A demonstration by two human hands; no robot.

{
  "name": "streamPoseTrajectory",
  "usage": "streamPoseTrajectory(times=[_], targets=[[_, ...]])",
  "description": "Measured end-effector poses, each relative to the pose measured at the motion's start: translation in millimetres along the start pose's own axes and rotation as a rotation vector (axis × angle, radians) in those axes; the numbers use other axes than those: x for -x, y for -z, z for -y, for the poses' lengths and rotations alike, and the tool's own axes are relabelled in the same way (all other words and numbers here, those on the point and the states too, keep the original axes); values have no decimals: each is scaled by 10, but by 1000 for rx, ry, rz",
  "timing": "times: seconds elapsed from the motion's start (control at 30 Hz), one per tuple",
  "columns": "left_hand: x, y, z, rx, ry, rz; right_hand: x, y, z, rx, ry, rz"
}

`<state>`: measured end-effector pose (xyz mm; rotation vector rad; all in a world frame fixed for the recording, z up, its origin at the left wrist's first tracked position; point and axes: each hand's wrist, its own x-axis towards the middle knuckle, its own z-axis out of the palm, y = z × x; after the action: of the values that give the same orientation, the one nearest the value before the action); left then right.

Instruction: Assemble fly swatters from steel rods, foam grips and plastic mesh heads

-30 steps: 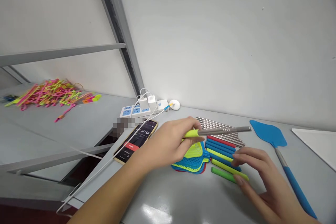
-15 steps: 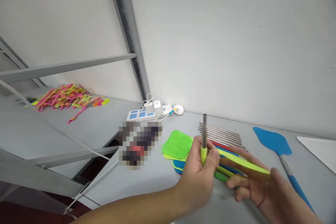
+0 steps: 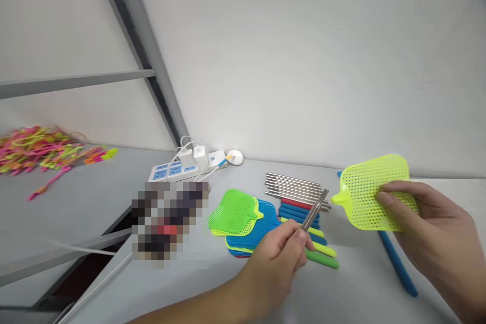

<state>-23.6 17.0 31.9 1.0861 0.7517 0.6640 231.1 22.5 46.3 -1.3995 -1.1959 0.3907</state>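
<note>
My left hand (image 3: pixel 279 253) is closed around a thin metal fly swatter rod (image 3: pixel 315 210), which points up and to the right. Between the thumb and fingers of my right hand (image 3: pixel 429 228) is a yellow perforated fly swatter head (image 3: pixel 370 195); its narrow socket faces the rod's tip, a short gap apart. Behind my left hand lie green (image 3: pixel 233 210), yellow and blue swatter heads in a stack. Several coloured handles (image 3: pixel 321 258) lie side by side near my left fingers. Beyond them is a row of bare metal rods (image 3: pixel 294 182).
A blue fly swatter (image 3: pixel 397 263) lies on the right, partly hidden by my right hand. A power strip (image 3: pixel 174 169) with plugs and cables stands near the wall. Grey metal shelf posts (image 3: pixel 140 50) rise on the left, and a heap of pink and yellow items (image 3: pixel 41 149) lies beyond.
My right hand has moved right and up, turning the yellow swatter head from edge-on to flat toward me. The rod in my left hand has tilted from upright to the right.
</note>
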Motion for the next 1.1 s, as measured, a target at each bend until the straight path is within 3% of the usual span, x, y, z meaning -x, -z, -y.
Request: streamPoseTrajectory(times=[0.1,0.6,0.83,1.1], targets=[[2,12,2,-77,10,-12,-62,-6,58,-49,-30,-107],[-30,64,-65,-414,-15,-25,-256,111,168,-43,100,145],[3,57,-148,-489,-12,-40,-344,158,68,-118,38,118],[32,45,-176,-539,8,-24,-357,190,28,-127,53,182]])
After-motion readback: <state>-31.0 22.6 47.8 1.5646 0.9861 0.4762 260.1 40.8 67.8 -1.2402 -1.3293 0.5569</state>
